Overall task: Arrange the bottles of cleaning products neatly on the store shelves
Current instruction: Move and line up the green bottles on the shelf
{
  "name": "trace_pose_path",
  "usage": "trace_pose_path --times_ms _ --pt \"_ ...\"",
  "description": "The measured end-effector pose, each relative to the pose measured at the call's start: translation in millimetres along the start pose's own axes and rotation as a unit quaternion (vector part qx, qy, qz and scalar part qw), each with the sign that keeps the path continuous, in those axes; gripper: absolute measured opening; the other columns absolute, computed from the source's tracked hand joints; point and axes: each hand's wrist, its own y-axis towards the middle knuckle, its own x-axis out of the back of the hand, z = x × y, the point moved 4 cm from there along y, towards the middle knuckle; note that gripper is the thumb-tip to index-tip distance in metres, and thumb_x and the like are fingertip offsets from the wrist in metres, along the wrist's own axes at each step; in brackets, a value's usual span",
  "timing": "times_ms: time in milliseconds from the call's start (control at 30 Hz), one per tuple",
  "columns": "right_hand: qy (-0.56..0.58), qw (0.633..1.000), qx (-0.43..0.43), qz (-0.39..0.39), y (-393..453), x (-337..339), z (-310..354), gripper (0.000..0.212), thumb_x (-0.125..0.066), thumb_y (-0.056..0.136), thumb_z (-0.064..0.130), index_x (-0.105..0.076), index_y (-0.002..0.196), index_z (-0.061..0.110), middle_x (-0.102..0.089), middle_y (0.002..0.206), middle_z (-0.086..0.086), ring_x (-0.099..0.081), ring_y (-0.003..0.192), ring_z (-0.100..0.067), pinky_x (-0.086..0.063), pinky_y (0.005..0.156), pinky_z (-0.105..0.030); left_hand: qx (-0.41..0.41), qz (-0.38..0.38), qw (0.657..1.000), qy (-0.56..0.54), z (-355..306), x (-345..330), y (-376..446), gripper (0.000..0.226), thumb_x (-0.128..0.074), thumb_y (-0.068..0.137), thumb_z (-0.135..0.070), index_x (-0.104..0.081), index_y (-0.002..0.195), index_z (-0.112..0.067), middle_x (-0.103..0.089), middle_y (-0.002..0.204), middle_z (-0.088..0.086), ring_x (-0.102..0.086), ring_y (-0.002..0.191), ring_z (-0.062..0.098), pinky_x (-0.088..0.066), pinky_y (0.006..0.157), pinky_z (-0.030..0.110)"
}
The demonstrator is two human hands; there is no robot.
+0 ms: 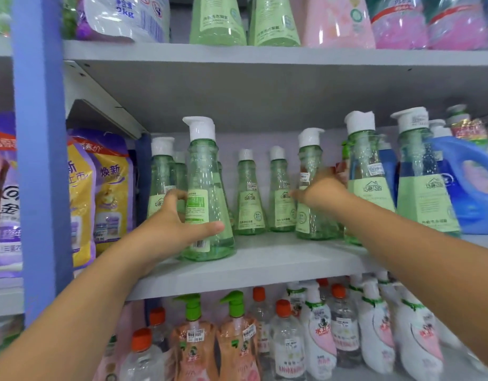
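- L hand (171, 224) grips green pump bottle (207, 204), label turned back, at middle shelf (265, 259) front-left.
- R hand (322, 191) wraps another green bottle (313, 193) mid-row.
- Back bottles lined up; these two still need facing, so approx. half done.

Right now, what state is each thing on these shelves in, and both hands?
Left hand: gripping the front green pump bottle.
Front green pump bottle: upright, at the middle shelf's front edge.
Right hand: gripping a second green pump bottle.
Second green pump bottle: upright on the shelf.
Two small green bottles: upright, further back, untouched.
Blue detergent jug: upright, far right.
Middle shelf: bare patch in front.
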Motion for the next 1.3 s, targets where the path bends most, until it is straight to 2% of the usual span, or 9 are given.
trace_pose_path --times_ms 133,300,533,633,733,833,1000,1167,1300 --pt "0.057 0.993 0.075 0.070 2.1 -19.5 8.6 0.036 -0.082 0.084 0.028 -0.058 0.109 0.016 -0.069 0.109 -0.006 -0.066 0.097 -0.025 -0.054 0.083 -0.035 -0.001 0.005 0.999 -0.044 3.4 -0.3 -1.3 0.084 -0.084 0.076 -0.042 -0.032 0.142 -0.039 -0.062 0.106 -0.005 -0.064 0.091 0.010 -0.048 0.073 0.028" --pt "0.066 0.970 0.099 0.214 -3.5 -55.3 40.4 0.089 -0.078 0.084 0.045 -0.029 0.154 0.024 -0.049 0.153 -0.003 -0.051 0.135 -0.030 -0.041 0.113 -0.049 -0.004 0.002 0.996 -0.090 6.4 0.6 -3.1 0.068 -0.083 0.080 -0.033 -0.034 0.125 -0.043 -0.054 0.093 -0.011 -0.058 0.080 0.002 -0.042 0.064 0.021" --pt "0.028 0.962 0.133 0.236 -1.9 -70.6 49.3 0.081 -0.070 0.088 0.053 -0.030 0.153 0.027 -0.050 0.153 0.000 -0.054 0.133 -0.025 -0.043 0.112 -0.044 -0.016 -0.013 0.999 -0.047 10.3 5.8 -3.0 0.084 -0.086 0.073 -0.044 -0.036 0.140 -0.046 -0.061 0.101 -0.010 -0.068 0.085 0.009 -0.050 0.069 0.028" --pt "-0.015 0.971 0.196 0.138 -18.8 -44.8 48.4 0.080 -0.064 0.094 0.051 -0.026 0.157 0.019 -0.044 0.156 -0.003 -0.048 0.138 -0.026 -0.042 0.107 -0.037 -0.015 -0.004 1.000 -0.019 9.3 4.2 -3.5 0.086 -0.082 0.078 -0.041 -0.030 0.145 -0.048 -0.052 0.102 -0.018 -0.058 0.087 0.002 -0.045 0.069 0.023" --pt "0.102 0.942 0.289 -0.140 -46.2 34.7 21.7 0.056 -0.067 0.094 0.043 -0.050 0.142 0.020 -0.054 0.133 0.001 -0.056 0.119 -0.015 -0.047 0.104 -0.036 -0.018 0.007 1.000 0.010 6.6 2.7 -3.6 0.088 -0.083 0.075 -0.043 -0.029 0.144 -0.050 -0.053 0.115 -0.013 -0.057 0.097 0.008 -0.047 0.082 0.031" --pt "0.118 0.930 0.222 -0.268 -47.7 101.9 -44.3 0.049 -0.071 0.088 0.040 -0.053 0.131 0.023 -0.051 0.128 0.003 -0.056 0.114 -0.019 -0.046 0.097 -0.034 -0.020 0.045 0.998 0.029 -3.6 -6.4 -2.4 0.099 -0.084 0.061 -0.054 -0.029 0.143 -0.050 -0.050 0.112 -0.015 -0.057 0.101 0.005 -0.045 0.092 0.033" --pt "0.107 0.990 0.046 0.083 -27.9 83.0 -93.4 0.056 -0.077 0.087 0.038 -0.052 0.134 0.021 -0.067 0.125 0.005 -0.069 0.105 -0.019 -0.054 0.093 -0.039 -0.032 0.116 0.992 0.046 -37.8 -41.0 3.0 0.101 -0.087 0.061 -0.050 -0.030 0.144 -0.041 -0.054 0.110 -0.012 -0.061 0.093 0.000 -0.054 0.082 0.024" --pt "0.043 0.990 0.113 0.078 -29.5 88.8 -92.7 0.038 -0.077 0.084 0.048 -0.054 0.111 0.034 -0.069 0.104 0.014 -0.066 0.090 -0.004 -0.048 0.068 -0.024 -0.047 0.117 0.990 0.066 -61.7 -82.0 13.7 0.103 -0.089 0.070 -0.047 -0.027 0.151 -0.039 -0.059 0.101 -0.015 -0.069 0.095 0.010 -0.058 0.091 0.036" --pt "0.032 0.988 0.144 0.042 -30.0 86.5 -100.6 0.045 -0.074 0.080 0.058 -0.053 0.115 0.038 -0.068 0.107 0.017 -0.066 0.093 -0.003 -0.055 0.082 -0.032 -0.059 0.089 0.991 0.084 -69.6 -114.6 24.6 0.103 -0.088 0.069 -0.053 -0.029 0.152 -0.037 -0.067 0.106 -0.015 -0.070 0.095 0.011 -0.057 0.093 0.039"
